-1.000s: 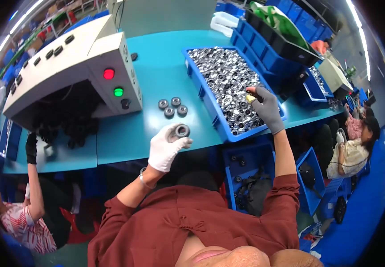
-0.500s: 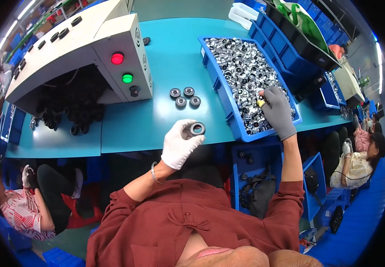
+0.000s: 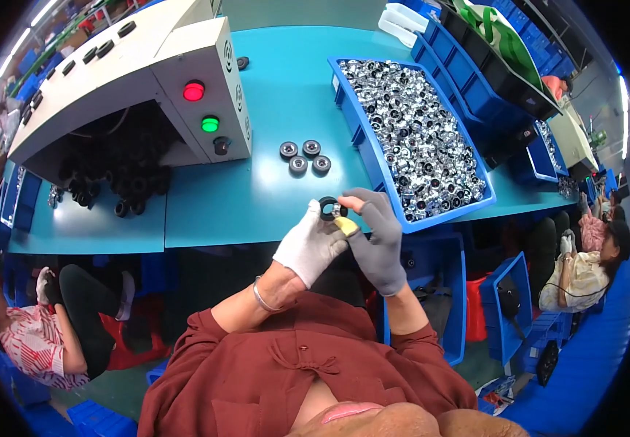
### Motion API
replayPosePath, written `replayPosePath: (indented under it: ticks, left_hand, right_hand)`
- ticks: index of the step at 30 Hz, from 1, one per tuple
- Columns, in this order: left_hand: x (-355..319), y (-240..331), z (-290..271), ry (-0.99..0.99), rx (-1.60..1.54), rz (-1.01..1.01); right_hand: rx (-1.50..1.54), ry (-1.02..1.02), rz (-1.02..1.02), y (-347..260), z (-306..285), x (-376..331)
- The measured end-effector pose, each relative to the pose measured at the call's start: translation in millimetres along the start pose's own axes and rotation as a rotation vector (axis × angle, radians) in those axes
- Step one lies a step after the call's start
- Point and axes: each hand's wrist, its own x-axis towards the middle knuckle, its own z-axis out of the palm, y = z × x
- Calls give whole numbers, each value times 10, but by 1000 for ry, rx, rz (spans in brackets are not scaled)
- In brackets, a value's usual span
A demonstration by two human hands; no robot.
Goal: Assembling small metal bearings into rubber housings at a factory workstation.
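Note:
In front of my body, over the table's near edge, my left hand [image 3: 306,249] in a white glove is closed on a black rubber ring [image 3: 325,205]. My right hand [image 3: 378,242] wears a grey glove with a yellow thumb covering. Its fingers pinch a small shiny wheel hub [image 3: 337,210] against the right side of that ring, partly hidden by the fingertips. Beyond my hands, several finished-looking black wheels [image 3: 298,165] with pale centres stand grouped on the table. To their right sits a blue bin [image 3: 364,138] heaped with shiny hubs.
A cream machine [image 3: 184,58] with red and green lights stands at left; black rings [image 3: 122,197] spill from its opening. Stacked blue crates [image 3: 450,80] rise behind the hub bin. Below the table edge is another blue bin [image 3: 455,328]. People sit at both sides.
My right hand has left the hub bin and come left to the ring, bringing a hub. My left hand still holds the ring, now turned a little and slightly further right.

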Motion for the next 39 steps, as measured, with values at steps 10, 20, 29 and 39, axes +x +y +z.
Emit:
replayPosePath:
  ticks: [10, 20, 29, 39]
  left_hand:
    - [106, 47, -432, -71, 526, 395]
    - [104, 23, -381, 0, 179, 147]
    - [22, 4, -317, -20, 664, 444]
    - [-63, -49, -330, -116, 663, 598]
  right_hand:
    - [84, 9, 59, 80, 211, -81]
    - [-147, -58, -54, 80, 222, -112]
    - [606, -20, 403, -38, 287, -215]
    - [498, -49, 359, 27, 317, -278]
